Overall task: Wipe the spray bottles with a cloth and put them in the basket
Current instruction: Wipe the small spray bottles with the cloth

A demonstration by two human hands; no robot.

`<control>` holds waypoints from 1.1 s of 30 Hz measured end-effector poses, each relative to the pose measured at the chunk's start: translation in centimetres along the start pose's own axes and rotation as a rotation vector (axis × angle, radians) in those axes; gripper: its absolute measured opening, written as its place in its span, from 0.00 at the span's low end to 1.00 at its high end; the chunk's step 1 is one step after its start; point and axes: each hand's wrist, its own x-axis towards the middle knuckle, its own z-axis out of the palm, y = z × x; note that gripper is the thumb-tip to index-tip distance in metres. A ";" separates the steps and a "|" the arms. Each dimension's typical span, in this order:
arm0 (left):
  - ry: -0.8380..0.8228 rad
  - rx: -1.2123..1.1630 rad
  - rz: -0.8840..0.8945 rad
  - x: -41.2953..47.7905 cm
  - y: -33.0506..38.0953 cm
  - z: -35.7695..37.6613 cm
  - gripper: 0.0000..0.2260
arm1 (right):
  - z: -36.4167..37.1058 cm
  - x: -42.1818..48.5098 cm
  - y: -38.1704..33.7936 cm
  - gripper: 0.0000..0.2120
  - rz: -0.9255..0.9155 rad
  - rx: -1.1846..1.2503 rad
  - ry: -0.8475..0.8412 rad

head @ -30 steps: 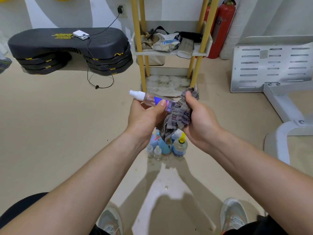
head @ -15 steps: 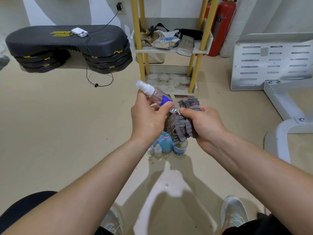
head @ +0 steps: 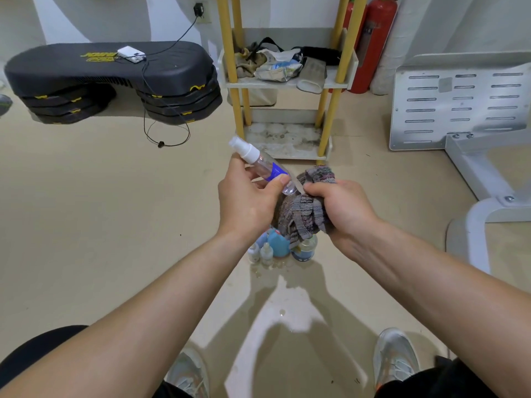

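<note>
Clear spray bottle (head: 263, 165) pinched between thumb and fingers of left hand (head: 247, 196), tilted, white cap up-left, base touching cloth (head: 306, 209). Cloth bunched in curled right hand (head: 342, 208). Other bottles (head: 283, 247) grouped on floor below.

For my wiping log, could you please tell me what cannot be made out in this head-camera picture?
The basket: nowhere in the head view; perhaps beyond the frame's edges.
The small bottles on the floor: tops hidden by the striped grey cloth and right hand; number and labels unclear.
The clear plastic spray bottle with a blue label: label text too small; far side covered by the left hand.
</note>
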 end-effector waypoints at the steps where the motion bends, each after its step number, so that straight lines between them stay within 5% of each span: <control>1: -0.018 0.004 -0.007 -0.2 -0.2 0.1 0.17 | -0.1 0.1 0.0 0.04 0.017 0.015 0.012; 13: -0.100 0.209 0.058 -0.1 -1.6 0.5 0.15 | 0.0 -0.3 -0.3 0.04 0.035 -0.186 0.034; 21: -0.107 -0.016 -0.022 -0.1 -1.6 0.1 0.12 | 0.1 0.5 0.7 0.11 -0.099 -0.355 0.146; 26: -0.138 0.070 -0.099 -0.9 -2.5 -1.2 0.09 | 1.1 0.8 2.3 0.09 0.097 -0.254 0.006; 29: -0.118 0.216 -0.208 -1.9 -4.4 -2.9 0.08 | 2.5 0.2 4.4 0.12 0.147 -0.373 -0.118; 33: 0.014 0.125 -0.393 -4.9 -9.4 -5.1 0.08 | 4.7 -0.8 8.9 0.09 0.247 -0.500 -0.256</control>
